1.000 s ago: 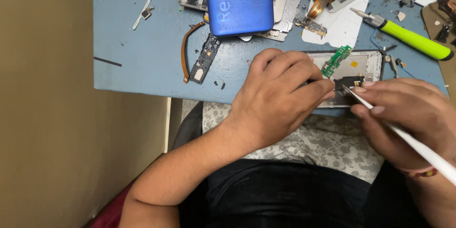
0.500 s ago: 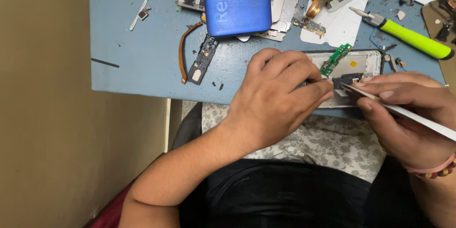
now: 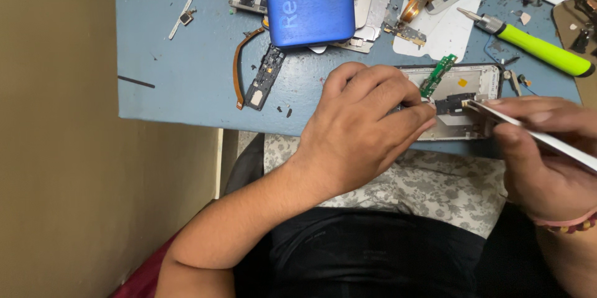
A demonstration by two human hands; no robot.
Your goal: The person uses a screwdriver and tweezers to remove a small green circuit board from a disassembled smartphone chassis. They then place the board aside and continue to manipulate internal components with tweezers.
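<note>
Your left hand (image 3: 364, 130) lies curled over the near end of the opened phone frame (image 3: 460, 102), its fingers (image 3: 407, 121) bent shut and pressing down on the frame. Your right hand (image 3: 544, 155) pinches a thin, pale flat tool (image 3: 528, 133) between closed fingers, the tip resting on a dark component inside the frame. The frame is a shallow, light metal tray at the counter (image 3: 186, 62) edge, with a small green circuit board (image 3: 438, 74) standing just beyond your left fingertips. Farther out lie a glossy blue back cover (image 3: 309, 3) and a lime-handled screwdriver (image 3: 535, 43).
</note>
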